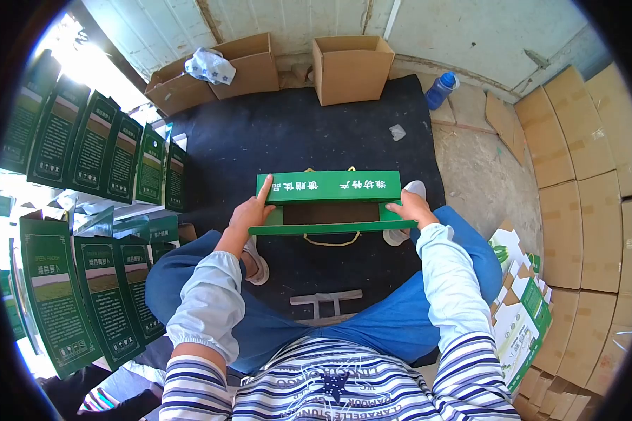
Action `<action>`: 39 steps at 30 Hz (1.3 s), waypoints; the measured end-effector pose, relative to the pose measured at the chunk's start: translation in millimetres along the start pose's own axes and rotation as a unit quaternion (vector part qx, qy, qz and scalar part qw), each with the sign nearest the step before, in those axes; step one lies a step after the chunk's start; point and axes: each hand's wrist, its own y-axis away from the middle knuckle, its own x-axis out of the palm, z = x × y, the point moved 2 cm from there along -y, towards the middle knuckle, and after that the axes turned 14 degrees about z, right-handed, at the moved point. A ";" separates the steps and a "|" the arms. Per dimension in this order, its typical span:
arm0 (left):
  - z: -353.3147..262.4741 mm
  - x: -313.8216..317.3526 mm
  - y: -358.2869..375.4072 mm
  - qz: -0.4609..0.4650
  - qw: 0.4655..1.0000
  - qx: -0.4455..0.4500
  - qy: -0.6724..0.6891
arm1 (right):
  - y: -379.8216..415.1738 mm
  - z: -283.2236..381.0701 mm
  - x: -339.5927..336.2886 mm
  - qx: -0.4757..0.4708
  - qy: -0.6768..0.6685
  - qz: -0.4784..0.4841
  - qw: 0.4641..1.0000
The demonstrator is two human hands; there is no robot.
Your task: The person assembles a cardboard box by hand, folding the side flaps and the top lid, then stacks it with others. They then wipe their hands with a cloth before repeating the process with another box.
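Note:
A green carton [330, 186] with white lettering lies between my two hands above the black mat, its top open in a long slot that shows a brown inside. My left hand [251, 210] grips its left end, index finger stretched along the lettered panel. At the right end, my right hand [412, 208] holds the corner, with the thumb over the green end flap. A yellow cord handle [332, 243] hangs from the near edge, and bits of another cord show at the far edge.
Green printed cartons [96, 144] stand in rows at the left. Brown boxes [562, 203] are stacked at the right, beside flat printed cardboard [523, 330]. Open brown boxes [352, 69] and a blue bottle [440, 90] stand at the back. A metal frame [326, 303] lies between my legs.

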 end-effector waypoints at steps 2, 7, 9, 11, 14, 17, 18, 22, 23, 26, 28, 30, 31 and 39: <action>0.6 0.1 1.1 -0.007 1.000 0.000 0.006 | -1.4 -1.6 2.4 -0.002 -0.004 -0.002 1.000; 4.2 -1.7 0.6 -0.014 0.999 0.022 0.019 | 33.9 13.2 -38.4 0.025 -0.151 0.124 0.980; 5.6 -0.9 -1.5 -0.016 0.999 0.024 0.023 | 63.3 30.1 -60.0 -0.003 -0.212 0.079 0.974; 4.9 -1.7 -0.9 -0.022 0.999 0.033 0.031 | 86.8 47.4 -69.6 -0.063 -0.191 0.046 0.978; 7.2 -4.4 -0.3 -0.032 0.997 0.056 0.048 | 117.9 77.7 -60.2 -0.153 -0.142 0.053 0.976; 6.1 -12.7 3.8 -0.025 0.996 0.067 0.056 | 108.8 74.0 -41.6 -0.180 -0.032 0.000 0.983; 6.5 -14.3 5.6 -0.021 0.996 0.068 0.056 | 107.5 76.3 -40.0 -0.168 -0.008 -0.013 0.986; 10.7 -16.6 10.8 -0.038 0.992 0.084 0.088 | 103.8 80.5 -43.0 -0.150 -0.063 -0.028 0.986; 12.7 -16.4 10.4 -0.040 0.990 0.090 0.101 | 103.2 81.5 -43.2 -0.158 -0.048 -0.064 0.984; 15.4 -16.1 9.1 -0.041 0.988 0.083 0.124 | 101.2 88.9 -39.9 -0.187 0.004 -0.179 0.966; 19.6 -13.8 6.5 -0.042 0.984 0.084 0.150 | 103.0 96.1 -38.1 -0.211 0.049 -0.264 0.940; 21.5 -15.7 4.9 -0.045 0.975 0.099 0.192 | 98.8 94.8 -29.3 -0.214 0.070 -0.268 0.937; 21.9 -17.9 4.1 -0.034 0.971 0.096 0.216 | 96.6 93.0 -25.6 -0.215 0.081 -0.270 0.935; 12.9 -30.6 16.0 -0.251 0.968 0.011 0.004 | 79.2 78.8 -13.3 -0.192 0.008 -0.237 0.952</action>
